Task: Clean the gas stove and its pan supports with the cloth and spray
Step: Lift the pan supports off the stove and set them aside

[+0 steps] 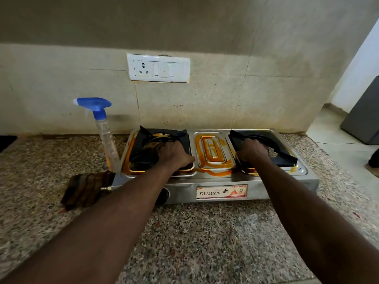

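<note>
A steel two-burner gas stove (pixel 180 188) stands on the counter, its top smeared with orange grease around the middle panel (pixel 213 150). My left hand (pixel 174 153) grips the black left pan support (pixel 180 138). The black right pan support (pixel 285 158) is gripped by my right hand (pixel 253 150) and looks slightly tilted. A clear spray bottle (pixel 106 136) with a blue trigger head stands upright just left of the stove. A brown striped cloth (pixel 86 189) lies crumpled at the stove's front left corner.
The speckled granite counter (pixel 194 242) extends in front of and to both sides of the stove. A white switch and socket plate (pixel 159 67) sits on the stained wall behind. A dark grey appliance (pixel 365 117) stands on the floor at the far right.
</note>
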